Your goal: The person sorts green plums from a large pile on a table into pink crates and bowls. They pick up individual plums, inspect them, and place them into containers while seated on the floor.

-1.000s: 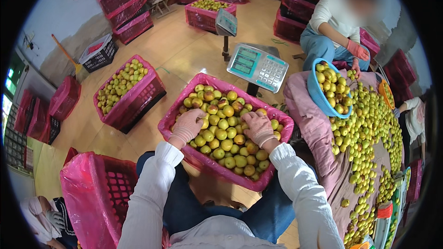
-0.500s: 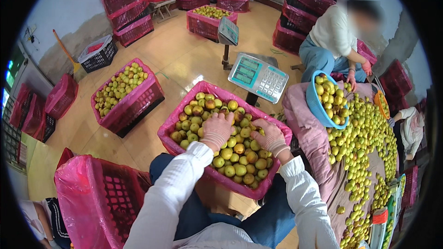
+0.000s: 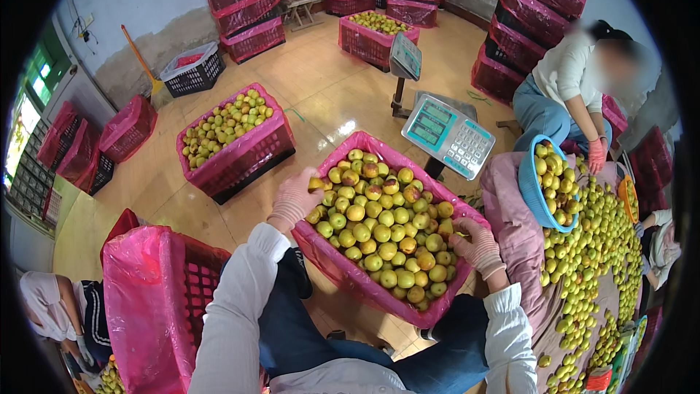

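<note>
A pink-lined crate (image 3: pixel 445 295) full of yellow-green fruit (image 3: pixel 390 233) sits before me, between my legs. My left hand (image 3: pixel 290 199), in a pinkish striped glove, has its fingers curled over the left rim beside the fruit. My right hand (image 3: pixel 477 246), gloved alike, is curled over the right rim, its fingertips against the edge fruit. Just beyond the crate stands a scale with a silver keypad display (image 3: pixel 448 136).
A seated co-worker (image 3: pixel 554 95) is right, by a blue basket (image 3: pixel 536 197) and fruit spread on pink cloth (image 3: pixel 510 226). Two other people (image 3: pixel 55 306) (image 3: pixel 660 248) work at the edges. Crates (image 3: pixel 233 138) (image 3: pixel 160 292) flank me; stacked crates (image 3: pixel 240 7) and a broom (image 3: pixel 138 58) line the walls.
My hands have moved from among the fruit out to the crate's two side rims. The view has shifted, so the surroundings appear farther right. The co-worker's hands are lower.
</note>
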